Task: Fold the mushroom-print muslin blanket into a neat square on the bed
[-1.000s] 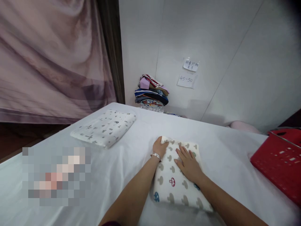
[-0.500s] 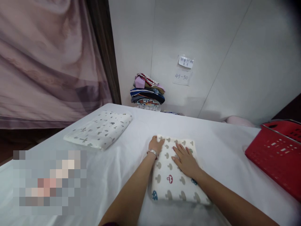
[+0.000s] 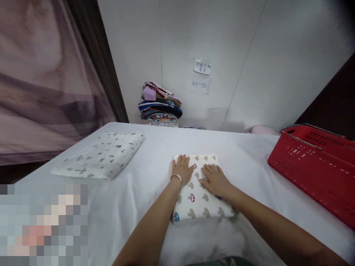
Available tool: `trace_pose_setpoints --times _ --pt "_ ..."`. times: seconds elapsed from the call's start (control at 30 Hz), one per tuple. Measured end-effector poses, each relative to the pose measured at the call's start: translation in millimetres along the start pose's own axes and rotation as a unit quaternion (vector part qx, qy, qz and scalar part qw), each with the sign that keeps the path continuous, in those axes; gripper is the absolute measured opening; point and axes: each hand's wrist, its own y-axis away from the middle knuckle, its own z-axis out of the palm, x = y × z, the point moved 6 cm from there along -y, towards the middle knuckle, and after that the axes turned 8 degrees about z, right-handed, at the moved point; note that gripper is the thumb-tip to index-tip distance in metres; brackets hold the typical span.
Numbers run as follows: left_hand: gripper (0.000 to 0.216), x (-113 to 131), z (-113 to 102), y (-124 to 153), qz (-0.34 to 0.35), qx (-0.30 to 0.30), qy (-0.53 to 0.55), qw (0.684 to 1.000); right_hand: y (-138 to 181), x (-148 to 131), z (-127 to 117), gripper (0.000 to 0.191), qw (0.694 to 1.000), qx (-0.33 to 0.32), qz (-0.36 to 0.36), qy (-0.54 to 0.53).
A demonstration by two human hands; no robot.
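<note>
both the left hand [image 3: 181,170] and right hand [image 3: 215,180] lie flat, fingers spread and gripping nothing, on the folded mushroom-print cloth [image 3: 198,199]. even downward pressure, palms sliding outward toward three and nine o'clock, would likely flatten it best on the white table [image 3: 244,162].

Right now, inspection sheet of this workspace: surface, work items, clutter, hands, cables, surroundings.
Surface: white sheet over the table, lightly creased.
Work items: folded mushroom-print cloth lying flat near the front edge.
Clutter: folded grey-print cloth at left; red basket at right, contents not visible.
Hands: left hand palm down on the mushroom-print cloth's left part, bracelet on the wrist; right hand flat on its middle. Both open.
Cables: nothing seen.
Surroundings: stack of folded clothes by the white wall; two paper notes, the lower reading 45-50; pink curtain at left; pixelated patch at lower left.
</note>
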Motion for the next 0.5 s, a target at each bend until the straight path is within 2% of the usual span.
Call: trace_pose_setpoints --times 0.13,0.27,0.4,0.5 --pt "0.061 -0.9 -0.6 -1.1 0.001 0.003 -0.009 1.0 41.7 20.4 2.4 0.061 0.999 0.009 0.041 -0.01" --pt "0.06 0.8 -0.9 -0.4 0.001 0.003 -0.016 1.0 78.9 33.5 16.5 0.058 0.997 0.034 0.051 -0.037" --pt "0.061 0.6 -2.1 -2.1 -0.004 -0.005 -0.021 1.0 92.5 36.6 27.5 0.056 0.993 0.087 0.052 -0.06" --pt "0.062 1.1 -6.3 -3.6 -0.012 -0.019 -0.017 1.0 92.5 35.6 29.3 0.057 0.992 0.091 0.049 -0.068"
